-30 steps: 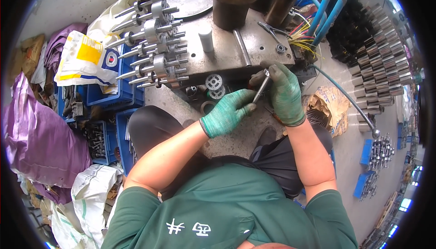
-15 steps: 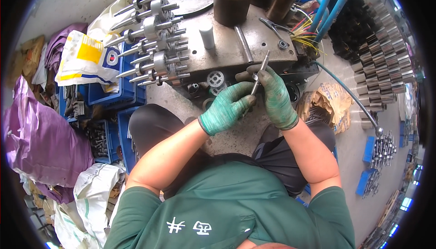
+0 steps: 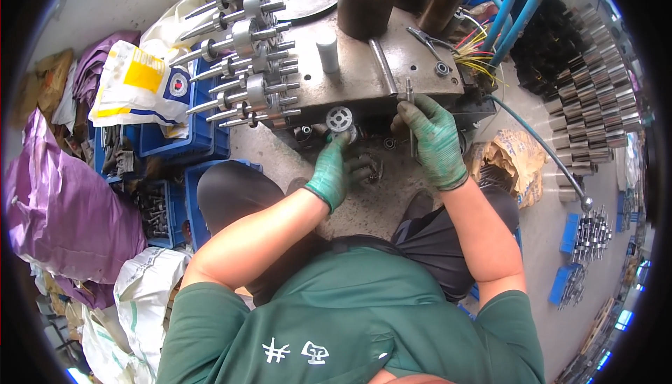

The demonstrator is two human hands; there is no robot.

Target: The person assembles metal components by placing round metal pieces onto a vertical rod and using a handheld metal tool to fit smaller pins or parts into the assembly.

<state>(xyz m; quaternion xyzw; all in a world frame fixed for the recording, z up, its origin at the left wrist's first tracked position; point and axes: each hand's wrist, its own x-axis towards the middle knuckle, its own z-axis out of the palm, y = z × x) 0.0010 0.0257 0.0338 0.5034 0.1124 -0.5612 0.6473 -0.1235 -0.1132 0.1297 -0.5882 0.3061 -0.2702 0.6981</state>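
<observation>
My right hand (image 3: 435,144), in a green work glove, is closed on a slim metal shaft (image 3: 411,119), which stands nearly upright in the picture, between thumb and fingers. My left hand (image 3: 332,174), gloved alike, has its thumb and fingers apart. Its thumb reaches the lower edge of a round metal disc with several holes (image 3: 339,119), by the front of the steel machine table (image 3: 364,69). Whether the thumb touches the disc or only overlaps it, I cannot tell. On the table's left side several shafts with cylindrical cores (image 3: 246,37) lie in a row.
On the table are a grey cylinder (image 3: 327,52), a metal rod (image 3: 383,67) and pliers (image 3: 425,42). Blue crates (image 3: 175,144) and a purple sack (image 3: 70,209) are at the left. Stacked metal cylinders (image 3: 584,79) and a torn paper bag (image 3: 514,163) are at the right.
My left hand has let go of the shaft's lower end and moved left to the disc. The shaft, in my right hand, has turned from slanted to nearly upright.
</observation>
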